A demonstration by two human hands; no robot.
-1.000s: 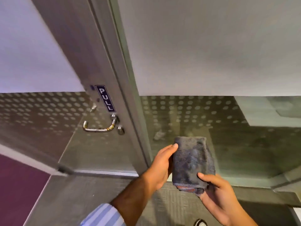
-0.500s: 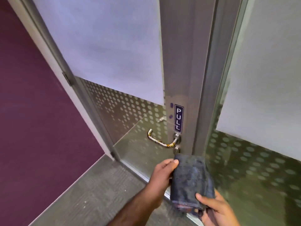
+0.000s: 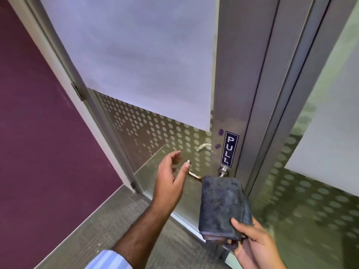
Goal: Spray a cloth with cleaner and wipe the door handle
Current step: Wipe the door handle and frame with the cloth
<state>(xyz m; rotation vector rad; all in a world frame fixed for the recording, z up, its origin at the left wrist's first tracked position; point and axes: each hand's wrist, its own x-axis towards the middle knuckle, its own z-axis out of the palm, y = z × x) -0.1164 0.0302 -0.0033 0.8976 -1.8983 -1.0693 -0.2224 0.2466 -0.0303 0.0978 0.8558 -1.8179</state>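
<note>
**Cloth held up at the door handle, left hand open beside it**

The folded dark grey microfibre cloth (image 3: 223, 206) is upright in front of the door, its top edge just below the round base of the curved silver metal lever handle (image 3: 194, 175) and covering the middle of the lever. Whether the cloth actually touches the metal, I cannot tell from here. The right hand (image 3: 252, 243) grasps the cloth at its lower corner, thumb pressed across the front face, fingers tucked behind; a reddish stitched hem shows along the bottom fold.

The left hand (image 3: 171, 183) is released and holds nothing: fingers spread and slightly curled, thumb pointing up, hovering just left of the cloth and over the free end of the lever, hiding part of it. A blue-and-white striped sleeve cuff (image 3: 110, 259) shows on that forearm.

Right above the handle's base, a narrow dark blue sign reading PULL (image 3: 229, 149) runs vertically on the brushed grey metal door stile (image 3: 237, 74). The door's glass pane (image 3: 136, 55) is frosted white above, with a pattern of pale dots lower down. To the left stands a plum-coloured wall (image 3: 35, 133); below lies grey textured carpet (image 3: 108, 226).
</note>
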